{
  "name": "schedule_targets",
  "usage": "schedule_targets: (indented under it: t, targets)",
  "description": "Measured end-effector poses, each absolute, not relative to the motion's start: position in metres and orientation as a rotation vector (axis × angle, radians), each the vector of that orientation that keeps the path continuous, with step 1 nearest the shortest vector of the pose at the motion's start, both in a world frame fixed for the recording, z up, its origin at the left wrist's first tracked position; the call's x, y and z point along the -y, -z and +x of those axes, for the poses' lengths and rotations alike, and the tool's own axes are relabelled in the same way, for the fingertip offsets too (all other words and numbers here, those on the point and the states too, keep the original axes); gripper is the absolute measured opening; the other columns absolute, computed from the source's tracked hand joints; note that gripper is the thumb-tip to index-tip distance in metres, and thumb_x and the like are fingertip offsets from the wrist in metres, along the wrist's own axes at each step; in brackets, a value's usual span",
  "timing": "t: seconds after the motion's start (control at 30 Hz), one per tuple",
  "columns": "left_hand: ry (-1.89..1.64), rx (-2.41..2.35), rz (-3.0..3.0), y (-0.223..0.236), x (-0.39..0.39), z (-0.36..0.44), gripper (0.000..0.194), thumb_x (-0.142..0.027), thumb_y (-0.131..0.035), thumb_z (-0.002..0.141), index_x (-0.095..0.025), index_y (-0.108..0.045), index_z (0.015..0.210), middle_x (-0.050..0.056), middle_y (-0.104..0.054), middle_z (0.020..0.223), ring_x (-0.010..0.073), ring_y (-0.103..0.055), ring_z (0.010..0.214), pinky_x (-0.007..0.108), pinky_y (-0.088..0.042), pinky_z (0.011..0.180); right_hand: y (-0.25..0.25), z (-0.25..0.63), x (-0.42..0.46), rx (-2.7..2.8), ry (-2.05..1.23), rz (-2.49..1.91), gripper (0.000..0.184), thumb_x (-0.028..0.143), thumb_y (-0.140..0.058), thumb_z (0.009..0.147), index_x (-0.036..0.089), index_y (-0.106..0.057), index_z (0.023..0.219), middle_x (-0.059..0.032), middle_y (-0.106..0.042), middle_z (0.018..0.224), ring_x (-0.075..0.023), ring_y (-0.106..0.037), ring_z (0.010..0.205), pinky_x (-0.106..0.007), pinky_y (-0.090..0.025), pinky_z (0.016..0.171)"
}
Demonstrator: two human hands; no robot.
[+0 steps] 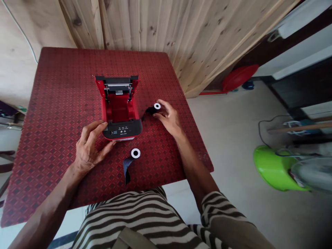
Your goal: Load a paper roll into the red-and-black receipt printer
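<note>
A small red and black printer [119, 110] stands on the red patterned table [59, 90] with its lid open and its paper bay empty. My left hand [89, 147] rests against the printer's front left corner, fingers spread around it. My right hand [168, 117] lies to the right of the printer, its fingertips touching a small roll [156, 106] with a white core and a dark strip trailing towards the printer. A second roll [135, 153] with a dark loose tail lies in front of the printer, between my arms, touched by neither hand.
A wooden plank wall [155, 27] stands behind the table. To the right, on the pale floor, are a green plastic tub [275, 169], a red round object [238, 77] and a loose cable [269, 128]. My striped clothing fills the bottom edge.
</note>
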State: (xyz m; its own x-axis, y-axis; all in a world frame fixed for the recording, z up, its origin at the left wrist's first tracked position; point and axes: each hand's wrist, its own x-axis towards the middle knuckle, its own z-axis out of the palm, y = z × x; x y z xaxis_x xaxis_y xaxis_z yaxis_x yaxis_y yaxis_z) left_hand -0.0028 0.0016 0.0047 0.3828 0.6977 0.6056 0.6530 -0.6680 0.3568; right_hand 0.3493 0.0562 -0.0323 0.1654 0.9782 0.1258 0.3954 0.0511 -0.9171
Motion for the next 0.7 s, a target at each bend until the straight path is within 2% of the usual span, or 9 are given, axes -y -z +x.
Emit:
schedule_targets:
  t: [0.1, 0.2, 0.3, 0.37, 0.43, 0.53, 0.6, 0.7]
  targets:
    - [-1.182, -1.228, 2.566, -0.004, -0.002, -0.003, 0.069, -0.04, -0.078, 0.095, -0.028, -0.046, 0.156, 0.011, -0.065, 0.138, 0.0261, -0.068, 0.128, 0.044, -0.065, 0.107, 0.035, 0.344, -0.068, 1.454, -0.773, -1.515, 0.05, 0.055, -0.081, 0.078, 0.023, -0.075, 0.116, -0.0089, -0.079, 0.118, -0.0284, -0.073, 0.113, -0.05, -0.056, 0.107]
    - [-1.199, -1.22, 2.554, -0.004, -0.001, -0.002, 0.069, -0.037, -0.08, 0.092, -0.024, -0.05, 0.153, 0.014, -0.065, 0.136, 0.0267, -0.069, 0.126, 0.042, -0.065, 0.106, 0.01, 0.345, -0.052, 1.435, -0.812, -1.473, 0.045, 0.055, -0.087, 0.075, 0.024, -0.077, 0.105, -0.0051, -0.08, 0.105, -0.026, -0.074, 0.102, -0.047, -0.059, 0.099]
    - [-1.196, -1.216, 2.554, -0.004, 0.0, -0.001, 0.07, -0.037, -0.08, 0.092, -0.025, -0.049, 0.154, 0.012, -0.065, 0.137, 0.0259, -0.069, 0.125, 0.04, -0.064, 0.106, -0.044, 0.352, -0.022, 1.475, -0.851, -1.28, 0.045, 0.058, -0.09, 0.075, 0.032, -0.078, 0.11, -0.0002, -0.08, 0.107, -0.0238, -0.075, 0.1, -0.044, -0.06, 0.096]
    - [-1.176, -1.216, 2.554, -0.005, 0.001, -0.001, 0.07, -0.036, -0.08, 0.093, -0.024, -0.048, 0.154, 0.013, -0.064, 0.138, 0.0258, -0.068, 0.127, 0.04, -0.064, 0.107, -0.085, 0.349, -0.006, 1.575, -0.831, -1.074, 0.049, 0.068, -0.085, 0.078, 0.038, -0.079, 0.117, 0.0012, -0.08, 0.107, -0.024, -0.075, 0.097, -0.042, -0.061, 0.093]
    - [-1.161, -1.214, 2.554, -0.005, 0.001, -0.001, 0.069, -0.035, -0.079, 0.093, -0.022, -0.047, 0.154, 0.013, -0.064, 0.138, 0.0255, -0.067, 0.128, 0.039, -0.063, 0.108, -0.117, 0.334, -0.001, 1.783, -0.783, -0.925, 0.048, 0.07, -0.077, 0.085, 0.038, -0.079, 0.121, 0.0002, -0.081, 0.112, -0.0237, -0.075, 0.095, -0.041, -0.061, 0.09]
    - [-1.149, -1.229, 2.555, -0.005, 0.002, -0.001, 0.067, -0.035, -0.077, 0.094, -0.023, -0.047, 0.153, 0.013, -0.064, 0.138, 0.0246, -0.068, 0.127, 0.038, -0.064, 0.108, -0.132, 0.292, -0.016, 2.203, -0.734, -1.043, 0.038, 0.037, -0.077, 0.096, 0.031, -0.072, 0.134, -0.003, -0.078, 0.124, -0.0238, -0.074, 0.108, -0.041, -0.059, 0.098]
    - [-1.142, -1.244, 2.554, -0.004, 0.003, 0.0, 0.065, -0.037, -0.077, 0.095, -0.024, -0.048, 0.152, 0.012, -0.064, 0.138, 0.0242, -0.068, 0.125, 0.038, -0.064, 0.107, -0.125, 0.261, -0.033, 2.392, -0.592, -1.157, 0.029, 0.021, -0.067, 0.1, 0.021, -0.07, 0.129, -0.0082, -0.077, 0.123, -0.0255, -0.071, 0.114, -0.043, -0.055, 0.103]
    - [-1.133, -1.244, 2.55, -0.004, 0.004, 0.0, 0.065, -0.039, -0.075, 0.096, -0.024, -0.047, 0.153, 0.013, -0.064, 0.138, 0.0245, -0.068, 0.126, 0.038, -0.065, 0.106, -0.108, 0.227, -0.056, 2.625, -0.461, -1.378, 0.026, 0.006, -0.053, 0.1, 0.013, -0.069, 0.121, -0.0143, -0.077, 0.113, -0.0269, -0.07, 0.108, -0.041, -0.054, 0.098]
